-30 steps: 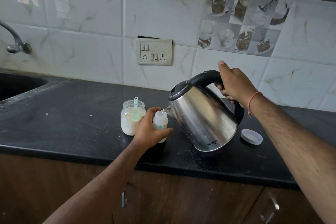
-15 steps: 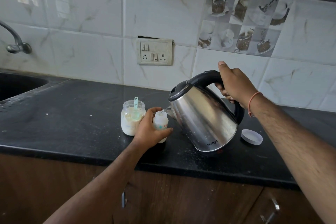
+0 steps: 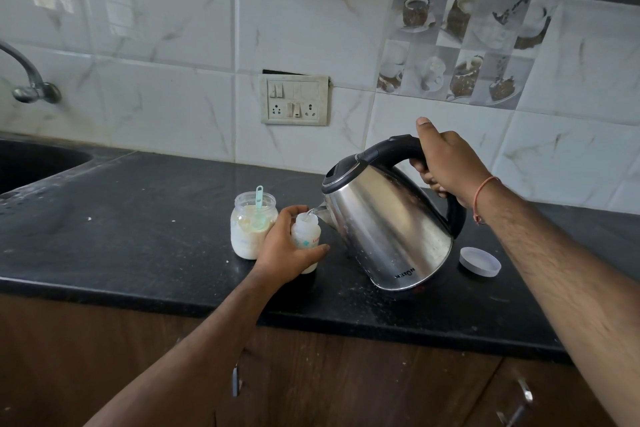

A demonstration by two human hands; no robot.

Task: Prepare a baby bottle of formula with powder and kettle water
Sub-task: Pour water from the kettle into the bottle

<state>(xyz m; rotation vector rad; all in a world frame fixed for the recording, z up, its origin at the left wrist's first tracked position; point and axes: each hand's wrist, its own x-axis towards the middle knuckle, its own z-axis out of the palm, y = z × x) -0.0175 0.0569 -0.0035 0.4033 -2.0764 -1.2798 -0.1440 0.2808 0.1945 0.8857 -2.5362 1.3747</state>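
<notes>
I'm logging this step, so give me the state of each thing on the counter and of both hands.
Kettle: tilted, lid shut, spout at bottle mouth, pouring.
Bottle: upright, uncapped, on counter.
Jar: open, holds powder.
Scoop: standing in jar.
Lid: off, lying on counter.
Left hand: grips bottle.
Right hand: grips kettle handle.

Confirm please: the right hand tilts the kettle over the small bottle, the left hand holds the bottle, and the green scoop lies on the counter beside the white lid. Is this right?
Not quite. In the head view the green scoop stands inside the powder jar, not on the counter beside the white lid. The rest holds: the right hand tilts the kettle over the small bottle, which the left hand holds.
</notes>
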